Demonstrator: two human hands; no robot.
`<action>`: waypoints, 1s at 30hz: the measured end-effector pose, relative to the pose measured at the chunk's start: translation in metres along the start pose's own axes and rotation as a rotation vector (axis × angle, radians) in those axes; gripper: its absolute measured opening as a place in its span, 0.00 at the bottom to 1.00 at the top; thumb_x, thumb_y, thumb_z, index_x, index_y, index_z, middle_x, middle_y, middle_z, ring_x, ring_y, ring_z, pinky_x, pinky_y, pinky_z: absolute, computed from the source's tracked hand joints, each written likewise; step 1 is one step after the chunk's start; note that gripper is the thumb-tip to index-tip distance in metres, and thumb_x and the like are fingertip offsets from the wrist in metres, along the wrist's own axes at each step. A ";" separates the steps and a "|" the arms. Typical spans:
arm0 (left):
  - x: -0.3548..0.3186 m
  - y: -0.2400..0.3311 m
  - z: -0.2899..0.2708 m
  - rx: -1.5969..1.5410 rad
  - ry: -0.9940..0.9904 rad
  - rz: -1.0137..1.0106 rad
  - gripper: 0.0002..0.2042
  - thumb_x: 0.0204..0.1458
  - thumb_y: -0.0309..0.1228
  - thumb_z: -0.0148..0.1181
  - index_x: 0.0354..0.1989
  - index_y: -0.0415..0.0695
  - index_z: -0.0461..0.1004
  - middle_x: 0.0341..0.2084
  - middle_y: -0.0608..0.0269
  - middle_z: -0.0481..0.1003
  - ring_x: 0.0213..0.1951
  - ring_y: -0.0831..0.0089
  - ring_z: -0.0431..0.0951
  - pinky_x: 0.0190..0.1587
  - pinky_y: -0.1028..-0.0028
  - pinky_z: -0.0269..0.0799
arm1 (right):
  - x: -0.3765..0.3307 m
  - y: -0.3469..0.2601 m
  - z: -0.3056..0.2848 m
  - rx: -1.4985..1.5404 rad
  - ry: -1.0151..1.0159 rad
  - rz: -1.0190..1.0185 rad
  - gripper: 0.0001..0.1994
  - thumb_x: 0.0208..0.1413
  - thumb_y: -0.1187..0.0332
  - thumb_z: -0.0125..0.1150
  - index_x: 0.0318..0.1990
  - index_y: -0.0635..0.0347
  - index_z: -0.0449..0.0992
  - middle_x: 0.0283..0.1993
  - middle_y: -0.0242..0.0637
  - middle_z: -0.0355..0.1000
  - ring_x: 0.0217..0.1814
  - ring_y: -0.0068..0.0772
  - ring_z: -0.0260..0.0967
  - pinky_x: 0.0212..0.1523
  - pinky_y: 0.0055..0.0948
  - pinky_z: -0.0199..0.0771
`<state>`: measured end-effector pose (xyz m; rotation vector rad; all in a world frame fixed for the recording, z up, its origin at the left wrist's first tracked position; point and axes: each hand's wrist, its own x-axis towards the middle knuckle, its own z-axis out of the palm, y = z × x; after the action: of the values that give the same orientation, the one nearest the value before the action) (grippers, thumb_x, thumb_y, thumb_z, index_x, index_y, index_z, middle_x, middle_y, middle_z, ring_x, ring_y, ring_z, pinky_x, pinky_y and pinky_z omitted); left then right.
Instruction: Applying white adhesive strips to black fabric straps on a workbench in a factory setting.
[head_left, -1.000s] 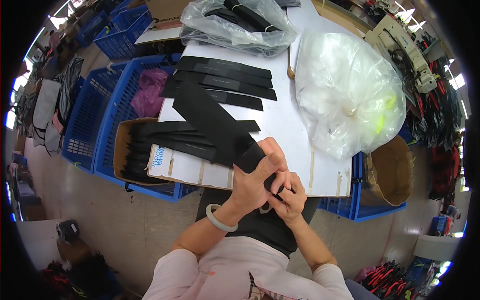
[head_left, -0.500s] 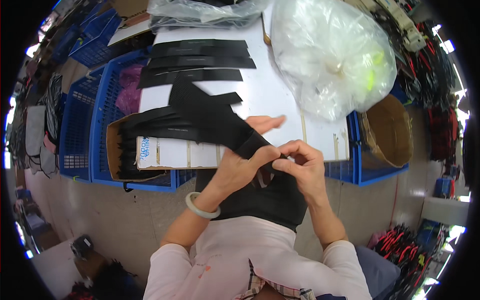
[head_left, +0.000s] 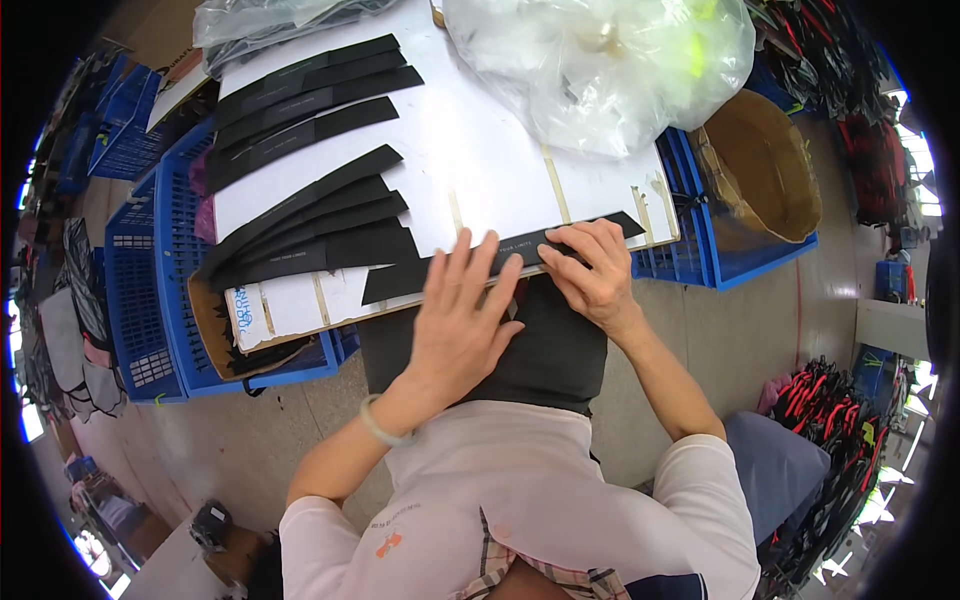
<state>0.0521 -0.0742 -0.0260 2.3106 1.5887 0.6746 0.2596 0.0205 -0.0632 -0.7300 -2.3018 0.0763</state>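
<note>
A black fabric band (head_left: 408,277) with pale print lies along the front edge of the white tabletop. My left hand (head_left: 460,320) rests flat on its middle, fingers spread and pointing away from me. Toward its right end, my right hand (head_left: 595,268) has bent fingers pressed together on the band. The thumb of that hand is partly hidden. Left of my hands, several similar black bands (head_left: 320,248) lie overlapping, their left ends hanging over the table's side. Farther back is another group of black bands (head_left: 315,97).
A clear plastic bag (head_left: 600,70) with whitish contents sits at the back right of the white table (head_left: 480,170). A cardboard box (head_left: 755,165) in a blue crate (head_left: 740,277) stands on the right. Blue crates (head_left: 140,290) stand on the left.
The black band, held up and bunched between both hands before, now lies flat along the table edge. My left hand has opened onto it. The head view has shifted.
</note>
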 end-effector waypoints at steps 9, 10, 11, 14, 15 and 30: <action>0.014 -0.007 0.040 0.051 0.015 0.028 0.37 0.41 0.27 0.69 0.63 0.45 0.62 0.62 0.48 0.59 0.66 0.46 0.56 0.66 0.47 0.52 | -0.038 0.021 -0.025 -0.139 -0.098 0.177 0.18 0.46 0.63 0.69 0.48 0.47 0.81 0.56 0.29 0.72 0.61 0.36 0.64 0.61 0.40 0.57; 0.017 -0.004 0.042 0.091 0.022 0.012 0.37 0.40 0.26 0.69 0.64 0.47 0.63 0.60 0.48 0.59 0.64 0.46 0.57 0.65 0.47 0.52 | -0.040 0.022 -0.024 -0.141 -0.098 0.187 0.18 0.46 0.63 0.69 0.48 0.47 0.81 0.56 0.29 0.72 0.61 0.36 0.64 0.61 0.40 0.57; 0.020 0.000 0.044 0.133 0.030 -0.004 0.37 0.40 0.26 0.69 0.64 0.48 0.63 0.59 0.48 0.59 0.63 0.46 0.57 0.65 0.47 0.52 | -0.043 0.024 -0.021 -0.141 -0.069 0.187 0.18 0.46 0.64 0.69 0.47 0.46 0.81 0.56 0.29 0.72 0.61 0.36 0.64 0.61 0.40 0.57; 0.024 0.005 0.050 0.146 0.065 -0.012 0.34 0.41 0.26 0.69 0.62 0.49 0.66 0.57 0.48 0.59 0.61 0.46 0.58 0.64 0.46 0.53 | -0.046 0.028 -0.019 -0.138 -0.023 0.190 0.17 0.46 0.64 0.69 0.47 0.45 0.81 0.56 0.28 0.73 0.60 0.35 0.65 0.60 0.40 0.58; 0.024 0.007 0.052 0.161 0.083 -0.022 0.34 0.41 0.27 0.69 0.61 0.49 0.66 0.57 0.48 0.59 0.61 0.45 0.58 0.64 0.46 0.53 | -0.047 0.029 -0.019 -0.135 -0.012 0.192 0.17 0.46 0.64 0.69 0.46 0.44 0.81 0.55 0.28 0.73 0.60 0.34 0.65 0.60 0.40 0.59; 0.031 0.016 0.094 0.291 0.224 0.012 0.30 0.46 0.28 0.61 0.62 0.46 0.64 0.62 0.43 0.60 0.66 0.47 0.58 0.66 0.47 0.48 | -0.053 0.035 -0.013 -0.159 0.036 0.173 0.15 0.47 0.62 0.68 0.45 0.41 0.82 0.55 0.25 0.74 0.60 0.34 0.65 0.60 0.40 0.59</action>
<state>0.1224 -0.0465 -0.0918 2.5232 1.8845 0.7736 0.3156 0.0202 -0.0951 -1.0034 -2.2243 -0.0411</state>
